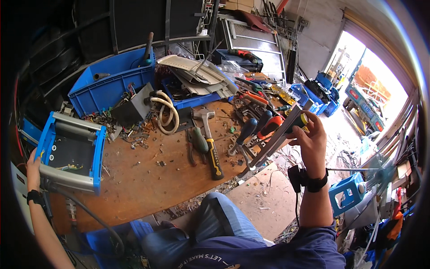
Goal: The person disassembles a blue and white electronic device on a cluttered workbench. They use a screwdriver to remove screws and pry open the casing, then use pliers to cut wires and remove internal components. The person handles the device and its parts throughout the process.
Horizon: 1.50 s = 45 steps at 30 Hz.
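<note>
At the bench's left edge stands a box-like housing (71,150) with blue end frames, silver rails and a dark inside with loose wires. My left hand (34,172) grips its near left corner, some fingers hidden behind it. Off to the right, my right hand (312,140) is raised, thumb and fingers closed around a dark handle (301,120) with a yellow-ringed end. The rest of that tool is hidden. Right beside it, a metal rail (275,139) slants along the bench edge, with red and blue screwdriver handles (270,127) sticking up.
A hammer (211,148) and green-handled pliers (199,141) lie mid-bench (148,188). Behind them are a large blue crate (112,92), a coiled hose (168,114) and stacked metal sheets (197,74). A blue plastic jug (347,195) stands beyond my right forearm.
</note>
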### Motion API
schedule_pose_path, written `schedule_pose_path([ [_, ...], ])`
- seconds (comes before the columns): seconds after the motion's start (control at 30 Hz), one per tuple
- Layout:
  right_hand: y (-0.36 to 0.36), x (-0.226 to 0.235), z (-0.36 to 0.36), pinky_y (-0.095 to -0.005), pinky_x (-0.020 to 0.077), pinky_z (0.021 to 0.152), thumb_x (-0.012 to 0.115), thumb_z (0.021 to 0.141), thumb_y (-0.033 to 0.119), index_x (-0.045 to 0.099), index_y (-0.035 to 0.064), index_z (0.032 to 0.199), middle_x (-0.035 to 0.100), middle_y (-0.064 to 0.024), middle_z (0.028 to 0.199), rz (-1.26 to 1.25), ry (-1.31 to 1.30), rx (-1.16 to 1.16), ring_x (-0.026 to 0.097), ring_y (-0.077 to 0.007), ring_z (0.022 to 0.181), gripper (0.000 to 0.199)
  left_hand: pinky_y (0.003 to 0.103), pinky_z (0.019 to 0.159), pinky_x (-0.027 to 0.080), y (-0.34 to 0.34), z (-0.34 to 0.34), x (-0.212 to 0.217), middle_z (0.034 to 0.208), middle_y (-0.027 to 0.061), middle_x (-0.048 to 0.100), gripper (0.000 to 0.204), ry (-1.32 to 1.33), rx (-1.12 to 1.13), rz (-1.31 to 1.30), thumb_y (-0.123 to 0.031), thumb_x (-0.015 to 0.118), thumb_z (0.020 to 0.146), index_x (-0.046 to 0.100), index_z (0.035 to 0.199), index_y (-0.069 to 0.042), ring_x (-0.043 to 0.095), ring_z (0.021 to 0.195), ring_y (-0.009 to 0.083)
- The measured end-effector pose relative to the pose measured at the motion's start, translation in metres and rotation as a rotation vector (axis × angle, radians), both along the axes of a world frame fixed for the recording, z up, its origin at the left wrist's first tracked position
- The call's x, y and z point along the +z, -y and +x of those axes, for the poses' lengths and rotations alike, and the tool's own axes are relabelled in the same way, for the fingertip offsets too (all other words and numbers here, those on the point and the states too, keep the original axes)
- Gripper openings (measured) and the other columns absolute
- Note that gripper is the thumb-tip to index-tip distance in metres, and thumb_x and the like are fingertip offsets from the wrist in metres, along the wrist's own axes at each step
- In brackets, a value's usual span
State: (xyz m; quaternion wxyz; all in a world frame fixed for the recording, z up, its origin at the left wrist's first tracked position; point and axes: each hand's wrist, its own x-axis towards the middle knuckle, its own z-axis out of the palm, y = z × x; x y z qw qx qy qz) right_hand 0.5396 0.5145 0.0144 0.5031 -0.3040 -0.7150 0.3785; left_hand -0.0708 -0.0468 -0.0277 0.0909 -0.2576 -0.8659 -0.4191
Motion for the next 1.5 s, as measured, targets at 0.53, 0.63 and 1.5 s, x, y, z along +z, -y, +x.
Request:
schedule_pose_path([
  [0.53, -0.009, -0.01, -0.023, -0.0236, 0.0517, 0.06, 0.067, 0.082, 0.002, 0.057, -0.0006, 0.125, 0.068, -0.0103, 0.091, 0.137, -0.089, -0.115, 0.068, -0.0143, 0.072, 0.044, 0.03, 0.104, 0.035, -0.009, 0.011, 0.007, 0.126, 0.0116, 0.059, 0.044, 0.019, 0.007, -0.019, -0.008, 0.041, 0.094, 0.048, 0.136, 0.001, 0.054, 0.116, 0.02],
  [0.63, -0.014, -0.013, -0.025, -0.025, 0.0508, 0.061, 0.065, 0.082, 0.003, 0.062, -0.0003, 0.116, 0.068, -0.0081, 0.082, 0.236, 0.0, -0.193, 0.067, -0.0128, 0.07, 0.034, 0.03, 0.104, 0.035, -0.008, 0.011, 0.007, 0.126, 0.0119, 0.059, 0.044, 0.011, 0.007, 0.002, -0.009, 0.041, 0.095, 0.048, 0.137, 0.001, 0.054, 0.116, 0.0202],
  [1.5, 0.044, -0.065, 0.022, -0.0203, 0.0436, 0.056, 0.057, 0.089, -0.006, 0.063, -0.0079, 0.106, 0.062, -0.0073, 0.082, 0.411, -0.17, -0.203, 0.054, -0.0087, 0.064, 0.018, 0.028, 0.103, 0.035, 0.003, 0.005, 0.014, 0.125, 0.0087, 0.06, 0.044, 0.092, -0.068, 0.031, -0.014, 0.049, 0.094, 0.051, 0.134, 0.003, 0.053, 0.115, 0.0155],
])
